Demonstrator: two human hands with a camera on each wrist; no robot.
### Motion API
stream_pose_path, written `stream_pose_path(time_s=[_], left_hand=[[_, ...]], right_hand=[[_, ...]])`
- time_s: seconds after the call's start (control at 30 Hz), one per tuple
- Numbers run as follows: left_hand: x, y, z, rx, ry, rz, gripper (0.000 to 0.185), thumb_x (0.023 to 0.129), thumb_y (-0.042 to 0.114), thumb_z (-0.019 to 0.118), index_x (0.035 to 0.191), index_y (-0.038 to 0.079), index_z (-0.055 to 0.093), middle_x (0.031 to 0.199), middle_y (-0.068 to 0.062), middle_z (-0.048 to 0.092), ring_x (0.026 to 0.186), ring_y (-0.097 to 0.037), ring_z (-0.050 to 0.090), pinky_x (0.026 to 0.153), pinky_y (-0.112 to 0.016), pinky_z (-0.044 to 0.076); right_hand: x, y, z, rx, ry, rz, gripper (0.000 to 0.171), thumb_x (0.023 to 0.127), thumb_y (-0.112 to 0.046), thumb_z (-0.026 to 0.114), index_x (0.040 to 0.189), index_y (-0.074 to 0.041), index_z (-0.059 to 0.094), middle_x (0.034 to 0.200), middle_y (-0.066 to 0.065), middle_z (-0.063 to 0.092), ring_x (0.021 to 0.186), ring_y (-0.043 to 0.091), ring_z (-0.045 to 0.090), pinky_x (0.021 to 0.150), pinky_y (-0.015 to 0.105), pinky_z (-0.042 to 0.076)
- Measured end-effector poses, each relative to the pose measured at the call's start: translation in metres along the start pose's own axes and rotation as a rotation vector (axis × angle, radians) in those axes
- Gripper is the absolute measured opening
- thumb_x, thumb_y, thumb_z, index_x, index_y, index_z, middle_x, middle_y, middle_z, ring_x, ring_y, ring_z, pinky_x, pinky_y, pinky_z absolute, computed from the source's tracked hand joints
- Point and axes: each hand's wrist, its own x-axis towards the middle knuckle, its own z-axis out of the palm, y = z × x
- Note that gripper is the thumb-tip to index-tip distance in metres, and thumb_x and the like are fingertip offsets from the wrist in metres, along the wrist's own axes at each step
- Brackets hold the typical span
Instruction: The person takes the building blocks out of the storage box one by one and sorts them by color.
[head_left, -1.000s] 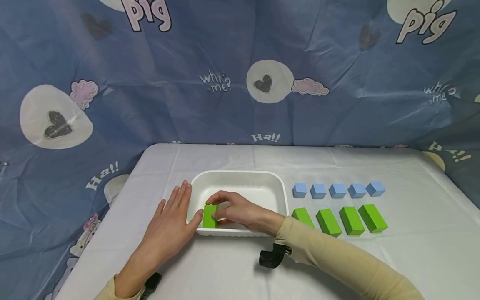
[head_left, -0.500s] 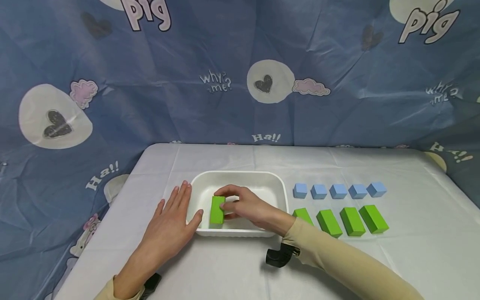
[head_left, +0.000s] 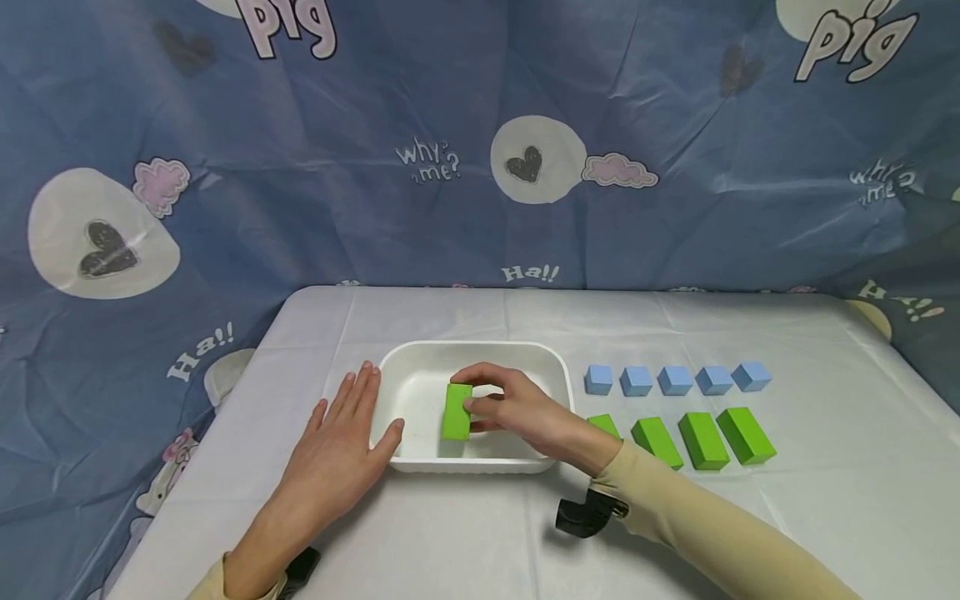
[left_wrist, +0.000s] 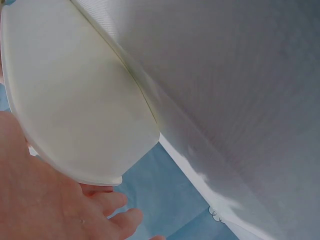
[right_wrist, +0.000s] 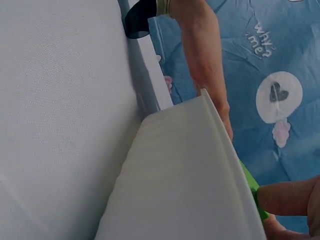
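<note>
The right hand [head_left: 517,408] pinches the green block [head_left: 456,412] inside the white tray [head_left: 480,352], long axis pointing away, while the left hand [head_left: 341,442] lies flat against the tray's left wall.

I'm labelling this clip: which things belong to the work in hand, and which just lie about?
In use: green rectangular foam block in the right hand; white plastic tray; left hand steadying the tray.
Lying about: four green blocks; five blue foam cubes.

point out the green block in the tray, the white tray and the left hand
green block [head_left: 456,411], head view, on its top face
white tray [head_left: 472,351], head view, on its far rim
left hand [head_left: 337,450], head view, on the back of the hand
</note>
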Motion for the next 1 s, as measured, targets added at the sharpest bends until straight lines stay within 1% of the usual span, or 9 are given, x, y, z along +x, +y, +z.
stream_pose_path(time_s=[0.3, 0.5, 0.6, 0.77, 1.0], left_hand=[[-0.001, 0.000, 0.000, -0.009, -0.006, 0.000, 0.081, 0.101, 0.055, 0.038, 0.157, 0.002, 0.015, 0.163, -0.013, 0.011, 0.149, -0.031, 0.010, 0.113, -0.061, 0.012], [0.000, -0.001, 0.001, -0.011, 0.000, 0.006, 0.081, 0.101, 0.057, 0.036, 0.157, 0.003, 0.014, 0.163, -0.012, 0.011, 0.149, -0.030, 0.010, 0.113, -0.061, 0.012], [0.000, -0.001, 0.001, -0.016, 0.000, 0.009, 0.081, 0.101, 0.058, 0.035, 0.158, 0.004, 0.014, 0.164, -0.011, 0.011, 0.149, -0.030, 0.009, 0.113, -0.060, 0.012], [0.000, -0.002, 0.001, -0.015, 0.005, 0.013, 0.081, 0.101, 0.057, 0.035, 0.158, 0.004, 0.014, 0.163, -0.011, 0.011, 0.149, -0.030, 0.009, 0.113, -0.061, 0.013], [0.000, -0.001, 0.001, -0.021, 0.003, 0.014, 0.080, 0.101, 0.056, 0.036, 0.157, 0.003, 0.015, 0.163, -0.011, 0.011, 0.149, -0.030, 0.010, 0.113, -0.061, 0.012]], right_hand=[[-0.010, -0.006, -0.011, -0.020, 0.026, -0.054, 0.035, 0.096, -0.001, 0.058, 0.131, -0.002, 0.056, 0.130, 0.012, 0.052, 0.099, 0.021, 0.059, 0.088, 0.041, 0.054], [-0.019, -0.011, -0.022, -0.046, 0.042, -0.070, 0.035, 0.097, -0.005, 0.058, 0.132, -0.005, 0.057, 0.133, 0.011, 0.052, 0.105, 0.025, 0.060, 0.090, 0.041, 0.053], [-0.023, -0.015, -0.026, -0.045, 0.068, -0.072, 0.035, 0.098, -0.006, 0.058, 0.133, -0.005, 0.057, 0.133, 0.013, 0.052, 0.110, 0.026, 0.060, 0.090, 0.041, 0.053], [-0.032, -0.020, -0.036, -0.047, 0.120, -0.070, 0.035, 0.099, -0.009, 0.059, 0.133, -0.008, 0.057, 0.136, 0.010, 0.051, 0.117, 0.026, 0.058, 0.091, 0.040, 0.052], [-0.045, -0.021, -0.058, -0.107, 0.163, -0.127, 0.034, 0.099, -0.017, 0.061, 0.132, -0.014, 0.059, 0.137, 0.006, 0.052, 0.119, 0.025, 0.059, 0.093, 0.039, 0.052]])
